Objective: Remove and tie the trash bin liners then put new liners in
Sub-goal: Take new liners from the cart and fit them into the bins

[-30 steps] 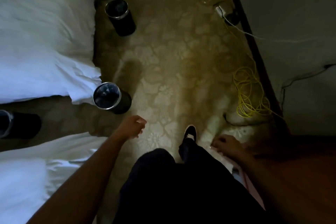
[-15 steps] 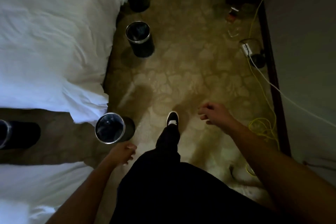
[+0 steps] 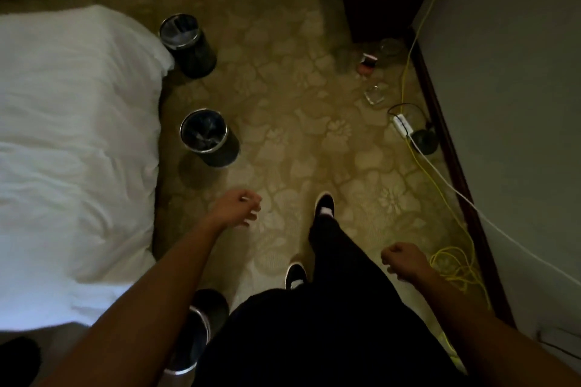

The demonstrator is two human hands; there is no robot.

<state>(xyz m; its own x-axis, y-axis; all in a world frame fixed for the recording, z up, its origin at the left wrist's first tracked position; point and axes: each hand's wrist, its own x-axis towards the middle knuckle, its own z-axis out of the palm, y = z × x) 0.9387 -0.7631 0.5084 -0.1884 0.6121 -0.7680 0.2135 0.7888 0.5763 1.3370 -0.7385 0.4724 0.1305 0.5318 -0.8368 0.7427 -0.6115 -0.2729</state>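
Trash bin (image 3: 209, 138) ahead of us stands on the carpet (image 3: 298, 104) beside the bed (image 3: 78, 135), seemingly lined, a second bin (image 3: 187, 44) beyond it. Our left hand (image 3: 237, 207) and right hand (image 3: 404, 264) hang loosely curled, holding nothing.

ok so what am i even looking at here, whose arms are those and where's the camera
No machine here: one person wears a wide-angle camera on the head, looking down at their own arms and legs. The left hand and right hand are loosely curled and hold nothing. On the patterned carpet, beside a white bed, stand a near bin and a far bin, both seemingly lined; a third bin shows partly under the left arm. A yellow cable lies by the wall.
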